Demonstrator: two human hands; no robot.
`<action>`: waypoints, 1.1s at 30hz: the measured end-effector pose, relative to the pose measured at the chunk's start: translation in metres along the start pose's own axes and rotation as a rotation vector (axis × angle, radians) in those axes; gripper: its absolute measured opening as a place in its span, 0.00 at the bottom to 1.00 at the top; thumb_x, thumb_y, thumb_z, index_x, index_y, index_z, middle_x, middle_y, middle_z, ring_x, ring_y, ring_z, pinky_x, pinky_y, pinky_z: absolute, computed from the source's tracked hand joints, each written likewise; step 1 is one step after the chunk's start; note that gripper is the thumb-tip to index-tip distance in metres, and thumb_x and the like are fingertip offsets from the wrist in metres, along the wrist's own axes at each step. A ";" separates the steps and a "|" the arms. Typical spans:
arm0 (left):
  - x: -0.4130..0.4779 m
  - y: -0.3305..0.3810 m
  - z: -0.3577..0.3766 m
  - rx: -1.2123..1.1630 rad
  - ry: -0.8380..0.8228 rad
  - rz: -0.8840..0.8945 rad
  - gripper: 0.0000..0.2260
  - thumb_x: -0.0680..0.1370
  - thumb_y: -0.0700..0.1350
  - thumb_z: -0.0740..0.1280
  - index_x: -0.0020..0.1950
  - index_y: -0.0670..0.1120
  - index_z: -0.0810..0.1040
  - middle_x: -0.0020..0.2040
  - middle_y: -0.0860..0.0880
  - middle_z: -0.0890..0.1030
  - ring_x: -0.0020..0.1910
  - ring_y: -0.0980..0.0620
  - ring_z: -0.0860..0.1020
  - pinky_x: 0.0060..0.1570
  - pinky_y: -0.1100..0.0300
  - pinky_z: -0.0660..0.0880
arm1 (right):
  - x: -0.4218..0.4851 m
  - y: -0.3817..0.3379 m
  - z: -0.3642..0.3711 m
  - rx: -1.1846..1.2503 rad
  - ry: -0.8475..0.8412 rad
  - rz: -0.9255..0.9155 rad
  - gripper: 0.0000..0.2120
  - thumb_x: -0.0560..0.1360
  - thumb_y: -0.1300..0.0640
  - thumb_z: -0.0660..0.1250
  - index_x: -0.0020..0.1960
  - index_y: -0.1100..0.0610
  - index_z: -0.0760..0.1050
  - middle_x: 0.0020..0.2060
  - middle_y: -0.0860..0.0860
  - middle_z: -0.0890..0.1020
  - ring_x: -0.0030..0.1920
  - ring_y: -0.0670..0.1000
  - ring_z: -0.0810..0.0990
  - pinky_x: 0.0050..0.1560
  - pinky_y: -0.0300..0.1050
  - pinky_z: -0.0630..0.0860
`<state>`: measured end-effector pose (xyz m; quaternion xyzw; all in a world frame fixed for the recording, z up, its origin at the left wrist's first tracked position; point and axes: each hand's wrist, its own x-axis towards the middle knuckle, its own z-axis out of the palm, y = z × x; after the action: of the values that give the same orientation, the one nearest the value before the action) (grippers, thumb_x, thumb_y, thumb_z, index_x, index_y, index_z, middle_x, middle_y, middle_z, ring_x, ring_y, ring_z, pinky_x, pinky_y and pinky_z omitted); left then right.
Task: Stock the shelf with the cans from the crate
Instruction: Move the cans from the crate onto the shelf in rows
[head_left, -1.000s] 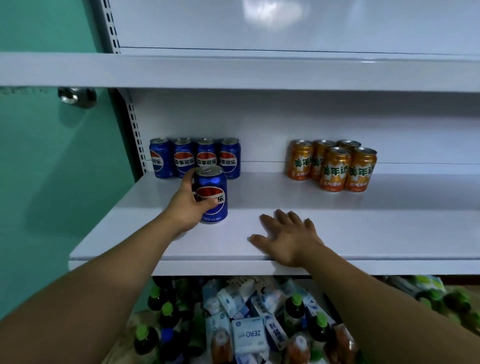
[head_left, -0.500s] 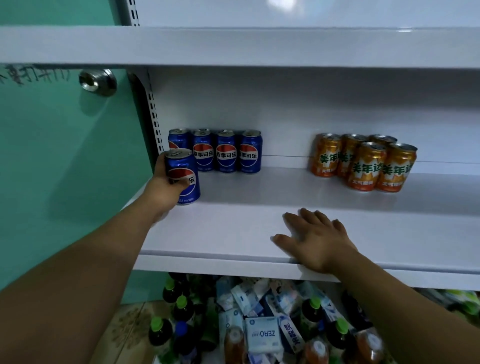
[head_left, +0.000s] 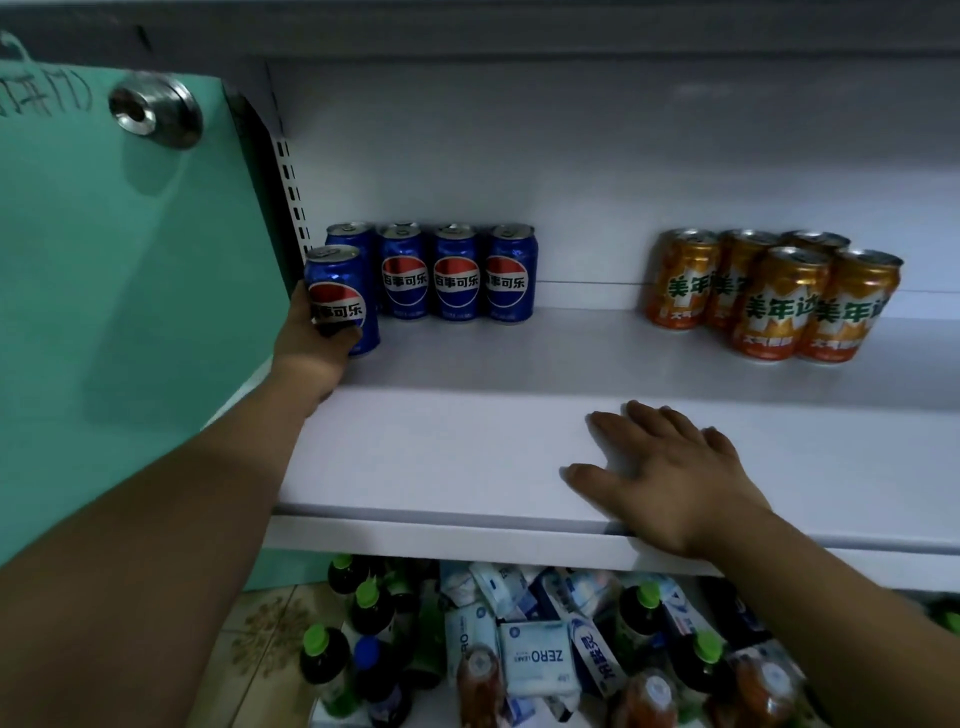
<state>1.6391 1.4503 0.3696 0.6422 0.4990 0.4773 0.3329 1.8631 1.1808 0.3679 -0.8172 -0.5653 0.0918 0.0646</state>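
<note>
My left hand (head_left: 311, 343) grips a blue Pepsi can (head_left: 340, 296) standing at the far left of the white shelf (head_left: 467, 457), just in front of the back row of several blue Pepsi cans (head_left: 457, 273). My right hand (head_left: 670, 478) rests flat, fingers spread, on the shelf's front edge. A group of several orange cans (head_left: 769, 296) stands at the back right of the shelf.
A teal panel (head_left: 119, 291) with a metal knob (head_left: 156, 109) borders the shelf on the left. An upper shelf (head_left: 519, 31) hangs overhead. Below, a heap of green-capped bottles (head_left: 363, 613) and white packets (head_left: 535, 657) fills the space under the shelf.
My left hand has carried the Pepsi can leftward and back, from mid-shelf to the left end before the row. My right hand has stayed flat on the shelf edge.
</note>
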 end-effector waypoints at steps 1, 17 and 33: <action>0.000 -0.002 0.001 0.023 0.014 0.004 0.31 0.73 0.35 0.68 0.74 0.49 0.63 0.65 0.47 0.76 0.61 0.48 0.75 0.58 0.59 0.70 | 0.000 0.000 0.000 0.002 0.003 0.001 0.34 0.73 0.28 0.48 0.76 0.39 0.51 0.78 0.47 0.50 0.77 0.50 0.46 0.74 0.57 0.47; 0.026 -0.007 0.017 0.276 0.022 -0.067 0.29 0.77 0.43 0.65 0.76 0.47 0.58 0.68 0.43 0.74 0.65 0.40 0.72 0.65 0.50 0.68 | -0.002 -0.001 -0.001 0.007 0.030 -0.011 0.32 0.74 0.29 0.49 0.75 0.40 0.52 0.77 0.45 0.52 0.76 0.50 0.48 0.73 0.55 0.48; -0.100 0.050 -0.002 0.493 -0.438 -0.048 0.35 0.76 0.56 0.66 0.78 0.50 0.54 0.76 0.46 0.61 0.71 0.45 0.65 0.70 0.54 0.63 | -0.036 0.006 -0.015 0.005 0.037 -0.026 0.33 0.74 0.30 0.55 0.72 0.48 0.64 0.71 0.49 0.69 0.69 0.52 0.66 0.68 0.51 0.64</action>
<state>1.6484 1.3406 0.3879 0.7790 0.5309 0.1846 0.2779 1.8596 1.1451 0.3838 -0.8113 -0.5741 0.0773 0.0786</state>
